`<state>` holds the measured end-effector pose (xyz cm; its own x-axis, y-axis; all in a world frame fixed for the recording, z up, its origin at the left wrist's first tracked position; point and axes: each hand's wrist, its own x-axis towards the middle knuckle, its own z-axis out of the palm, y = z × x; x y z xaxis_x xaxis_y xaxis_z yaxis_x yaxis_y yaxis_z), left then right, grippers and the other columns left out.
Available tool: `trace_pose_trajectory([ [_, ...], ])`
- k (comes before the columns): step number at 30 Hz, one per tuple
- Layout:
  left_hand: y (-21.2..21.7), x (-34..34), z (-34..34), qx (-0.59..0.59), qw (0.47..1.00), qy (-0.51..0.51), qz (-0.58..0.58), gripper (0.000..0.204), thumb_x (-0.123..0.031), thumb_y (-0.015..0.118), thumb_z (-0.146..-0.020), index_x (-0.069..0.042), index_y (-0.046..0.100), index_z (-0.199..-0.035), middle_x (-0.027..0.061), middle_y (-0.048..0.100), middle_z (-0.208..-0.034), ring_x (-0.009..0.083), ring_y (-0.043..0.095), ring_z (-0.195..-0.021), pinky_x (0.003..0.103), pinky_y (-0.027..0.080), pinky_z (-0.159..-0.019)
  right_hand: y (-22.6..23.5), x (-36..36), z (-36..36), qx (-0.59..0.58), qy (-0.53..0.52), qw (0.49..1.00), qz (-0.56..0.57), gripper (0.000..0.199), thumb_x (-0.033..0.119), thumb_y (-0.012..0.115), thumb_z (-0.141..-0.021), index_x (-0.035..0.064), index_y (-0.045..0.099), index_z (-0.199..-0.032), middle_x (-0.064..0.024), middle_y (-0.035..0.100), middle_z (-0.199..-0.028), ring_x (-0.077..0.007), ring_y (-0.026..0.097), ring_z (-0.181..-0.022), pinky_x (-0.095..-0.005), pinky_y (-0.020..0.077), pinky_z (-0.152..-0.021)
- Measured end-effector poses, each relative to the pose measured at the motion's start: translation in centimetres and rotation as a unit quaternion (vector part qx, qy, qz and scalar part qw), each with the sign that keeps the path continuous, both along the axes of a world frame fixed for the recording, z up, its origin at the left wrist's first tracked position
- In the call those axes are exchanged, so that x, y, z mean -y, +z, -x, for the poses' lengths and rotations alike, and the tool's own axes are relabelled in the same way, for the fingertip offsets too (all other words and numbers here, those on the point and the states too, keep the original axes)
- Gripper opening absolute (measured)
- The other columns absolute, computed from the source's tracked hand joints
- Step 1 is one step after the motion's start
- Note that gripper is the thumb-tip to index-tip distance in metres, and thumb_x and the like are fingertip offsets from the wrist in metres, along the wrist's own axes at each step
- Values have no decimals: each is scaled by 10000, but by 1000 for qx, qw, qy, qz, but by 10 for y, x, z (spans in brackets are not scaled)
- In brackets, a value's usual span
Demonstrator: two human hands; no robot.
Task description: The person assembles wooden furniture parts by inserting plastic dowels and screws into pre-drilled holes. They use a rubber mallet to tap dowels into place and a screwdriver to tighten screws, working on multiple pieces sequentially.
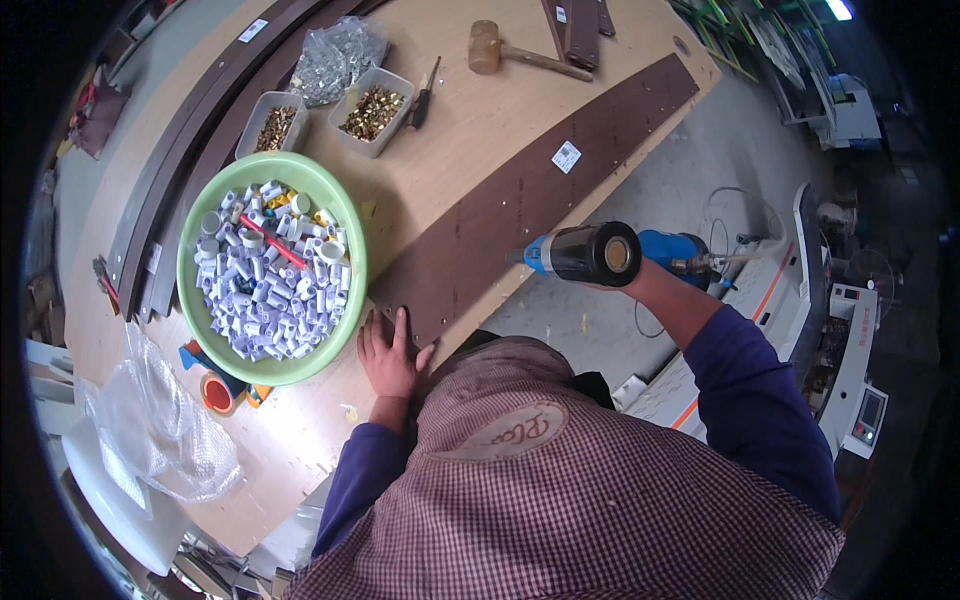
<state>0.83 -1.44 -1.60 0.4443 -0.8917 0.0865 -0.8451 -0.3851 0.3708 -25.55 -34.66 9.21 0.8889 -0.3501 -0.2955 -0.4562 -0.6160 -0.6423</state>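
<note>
My left hand (pixel 390 355) lies flat, fingers spread, on the near end of a long dark brown board (pixel 530 190) that runs diagonally across the wooden workbench (pixel 470 130). My right hand, mostly hidden behind the tool, grips a blue and black air-powered driver (pixel 600 253) held level, its tip against the board's right edge. A hose leads from the tool's rear. A green bowl (pixel 345 225) full of small white plastic pieces, with a red stick among them, stands just left of my left hand.
Two clear tubs of brass screws (pixel 372 110) (pixel 272 125), a bag of metal parts (pixel 335 58), a screwdriver (pixel 424 92) and a wooden mallet (pixel 495 50) lie at the bench's far side. Dark strips (pixel 180 150) lie left. Bubble wrap (pixel 160 430) sits near left; a machine (pixel 830 330) stands right.
</note>
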Motion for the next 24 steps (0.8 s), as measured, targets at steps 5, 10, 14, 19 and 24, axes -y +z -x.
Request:
trace_pose_trajectory([
  [5, 1, 2, 0, 10, 999, 2, 31, 798, -655, 591, -808, -243, 420, -1471, 236, 416, -1435, 423, 405, -1297, 526, 288, -1109, 22, -3, -2, 54, 72, 990, 110, 570, 334, 699, -843, 164, 505, -1352, -85, 554, -1350, -245, 524, -1246, -394, 397, -1098],
  [10, 3, 2, -1, -5, 1000, 11, 9, 800, -643, 608, -799, -239, 426, -1466, 229, 409, -1443, 402, 396, -1317, 521, 276, -1120, 47, -28, 3, 89, 123, 976, 154, 615, 330, 750, -811, 151, 518, -1351, -93, 568, -1327, -283, 533, -1244, -414, 418, -1073],
  [14, 7, -3, -1, -9, 1000, 11, 16, 805, -635, 622, -791, -233, 430, -1462, 222, 404, -1448, 384, 388, -1332, 517, 265, -1129, 51, -95, 5, 111, 60, 975, 183, 598, 390, 737, -825, 128, 532, -1321, -93, 615, -1238, -273, 601, -1153, -386, 480, -1001],
  [19, 7, -6, -2, -25, 1000, 11, 5, 831, -634, 634, -777, -225, 421, -1468, 211, 403, -1453, 372, 377, -1343, 515, 260, -1134, 39, -141, -15, 45, 43, 992, 114, 535, 350, 717, -846, 147, 546, -1310, -90, 614, -1249, -244, 600, -1153, -389, 483, -1001],
  [24, 6, -6, -2, -28, 999, 7, 12, 847, -629, 643, -768, -224, 412, -1475, 204, 396, -1459, 357, 368, -1353, 514, 259, -1135, 40, -152, -29, -27, -2, 997, 74, 458, 361, 674, -870, 173, 569, -1274, -78, 647, -1179, -253, 617, -1129, -393, 496, -989],
])
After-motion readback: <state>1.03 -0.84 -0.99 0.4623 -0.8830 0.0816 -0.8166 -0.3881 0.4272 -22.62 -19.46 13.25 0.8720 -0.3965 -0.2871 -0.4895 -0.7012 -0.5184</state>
